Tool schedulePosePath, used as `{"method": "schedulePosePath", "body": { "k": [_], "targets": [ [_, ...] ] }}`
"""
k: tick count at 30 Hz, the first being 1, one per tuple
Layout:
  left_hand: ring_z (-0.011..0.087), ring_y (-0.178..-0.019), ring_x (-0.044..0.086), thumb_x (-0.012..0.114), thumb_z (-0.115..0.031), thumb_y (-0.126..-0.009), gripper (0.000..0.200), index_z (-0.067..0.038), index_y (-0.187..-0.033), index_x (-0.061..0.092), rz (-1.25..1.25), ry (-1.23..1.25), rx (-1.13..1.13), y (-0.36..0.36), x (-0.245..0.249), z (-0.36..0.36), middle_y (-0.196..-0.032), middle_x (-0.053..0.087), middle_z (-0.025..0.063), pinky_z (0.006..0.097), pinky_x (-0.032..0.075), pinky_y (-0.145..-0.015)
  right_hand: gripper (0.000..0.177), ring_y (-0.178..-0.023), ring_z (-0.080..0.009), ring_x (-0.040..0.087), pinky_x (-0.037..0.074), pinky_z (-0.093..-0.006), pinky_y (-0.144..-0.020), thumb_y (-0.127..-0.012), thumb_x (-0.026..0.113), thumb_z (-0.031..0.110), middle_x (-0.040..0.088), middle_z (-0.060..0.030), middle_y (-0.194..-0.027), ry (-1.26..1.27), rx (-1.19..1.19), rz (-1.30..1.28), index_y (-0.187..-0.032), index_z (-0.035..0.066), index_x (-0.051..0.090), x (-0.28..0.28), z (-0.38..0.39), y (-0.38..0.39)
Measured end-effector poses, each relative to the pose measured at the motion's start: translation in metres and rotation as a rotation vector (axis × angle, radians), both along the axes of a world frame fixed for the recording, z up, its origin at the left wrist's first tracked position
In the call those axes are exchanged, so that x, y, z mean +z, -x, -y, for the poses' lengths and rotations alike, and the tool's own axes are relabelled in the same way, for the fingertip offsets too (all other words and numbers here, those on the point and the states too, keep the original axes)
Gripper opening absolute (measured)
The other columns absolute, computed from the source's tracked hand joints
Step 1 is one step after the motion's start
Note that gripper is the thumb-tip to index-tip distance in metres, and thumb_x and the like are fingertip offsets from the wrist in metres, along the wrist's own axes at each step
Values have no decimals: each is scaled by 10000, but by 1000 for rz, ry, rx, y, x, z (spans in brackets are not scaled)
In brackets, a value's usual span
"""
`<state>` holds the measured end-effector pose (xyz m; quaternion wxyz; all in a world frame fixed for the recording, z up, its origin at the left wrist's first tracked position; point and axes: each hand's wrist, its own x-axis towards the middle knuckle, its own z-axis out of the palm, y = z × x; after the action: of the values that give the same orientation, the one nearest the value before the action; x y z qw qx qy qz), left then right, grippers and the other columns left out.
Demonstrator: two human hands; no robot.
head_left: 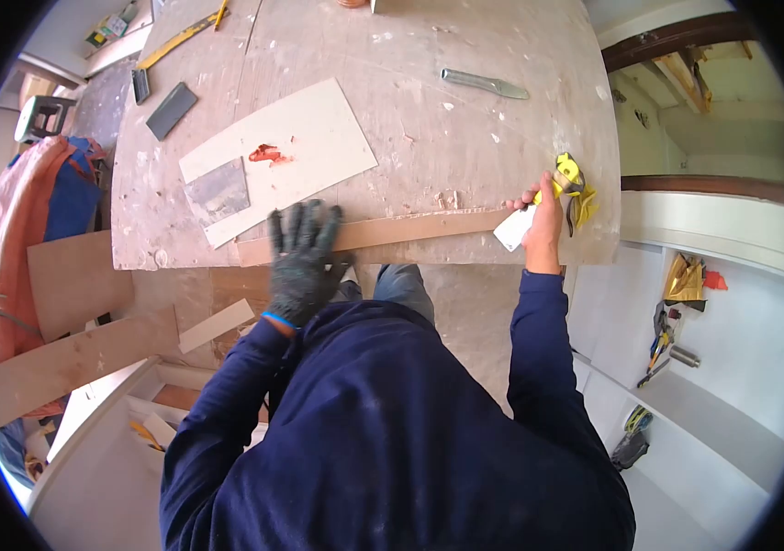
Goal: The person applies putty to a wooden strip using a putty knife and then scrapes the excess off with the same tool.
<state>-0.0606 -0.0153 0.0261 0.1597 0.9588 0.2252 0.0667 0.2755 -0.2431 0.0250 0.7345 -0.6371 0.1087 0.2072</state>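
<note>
Dark blue jumper [392, 432] nearest, both sleeves reaching forward to a worn, paint-spotted table [355, 55]. Along its near edge lies a long, narrow brown strip [420, 228], running left to right, its far edge looking ragged. Left hand [305, 257], in a dark glove, palm down on the strip toward its left end, fingers spread. Right hand [545, 216], bare, wrapped round a yellow-and-black tool [568, 170]; a white flat piece [513, 230] juts from it over the strip's right end. Contact there: cannot tell.

Handling, my judgement: strip probably light and fairly stiff, apt to flex over its length; ragged side may splinter. Best hold: flat pressure from above, or a grip on the smoother near side, well in from the ends.

Farther back, left: pale board [319, 115] with an orange-red smear [264, 152] and a thin grey plate [218, 188] on it. Beyond, dark block [172, 110] at left, grey knife-like tool [484, 84] at right. Farthest, at left, a yellow bar [181, 40].
</note>
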Motion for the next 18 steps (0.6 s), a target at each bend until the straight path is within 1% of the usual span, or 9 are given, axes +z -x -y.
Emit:
{"method": "schedulePosePath", "body": {
  "k": [1,3,6,7,9,10,13,15,18],
  "targets": [
    [398,-1453,359,710,-453,-870,739,-122,-1493,490,45,-33,55,9,-3,-5,-1532,451,182,618,117,-1240,338,-572,-185,530,553,-411,-615,-978,682,386,510,-23,-674,8,8,-2,-873,103,529,9,-9,7],
    [385,-1426,392,739,-448,-848,728,-120,-1462,528,53,-19,91,20,-10,-12,-1494,491,173,617,146,-1232,296,-600,-159,511,530,-397,-664,-989,667,356,509,-8,-684,-84,152,205,-887,104,550,27,-32,25],
    [367,-1403,423,758,-450,-829,722,-121,-1437,550,72,-23,112,17,-7,-10,-1444,538,147,613,164,-1228,211,-654,-128,576,520,-323,-672,-999,649,260,583,15,-692,169,467,529,-908,70,656,47,-61,73],
    [367,-1403,423,758,-450,-829,722,-121,-1437,550,75,-19,109,16,-6,-9,-1444,538,147,613,164,-1228,174,-672,-134,597,511,-317,-667,-977,664,220,609,14,-704,148,620,616,-932,53,670,50,-73,100],
    [351,-1385,445,776,-436,-811,707,-121,-1409,571,118,-30,118,15,-8,-9,-1400,570,124,613,179,-1220,236,-708,-263,635,490,-376,-649,-828,789,247,636,-78,-781,87,853,1072,-865,77,629,32,-90,142],
    [351,-1385,445,776,-436,-811,707,-121,-1409,571,124,-26,115,14,-10,-10,-1400,570,124,613,179,-1220,290,-687,-328,602,473,-417,-637,-783,805,288,606,-103,-787,2,1012,1148,-825,96,591,25,-98,161],
    [339,-1372,458,786,-421,-798,696,-132,-1397,581,139,-55,109,16,-17,-11,-1379,583,103,610,195,-1212,267,-642,-313,579,459,-425,-617,-708,790,262,575,-79,-711,-46,1093,1268,-741,124,564,35,-111,202],
    [326,-1366,465,801,-409,-772,712,-147,-1397,584,123,-110,94,18,-20,-12,-1379,588,81,608,205,-1208,262,-618,-314,593,468,-446,-594,-757,748,344,574,-78,-668,-33,1124,1376,-726,143,584,23,-112,203],
    [313,-1368,466,807,-397,-750,733,-155,-1403,579,110,-113,94,18,-17,-10,-1382,589,66,604,206,-1207,290,-589,-306,581,464,-429,-586,-789,740,358,557,-72,-635,149,973,1426,-713,141,563,-1,-113,165]
  ]
}}
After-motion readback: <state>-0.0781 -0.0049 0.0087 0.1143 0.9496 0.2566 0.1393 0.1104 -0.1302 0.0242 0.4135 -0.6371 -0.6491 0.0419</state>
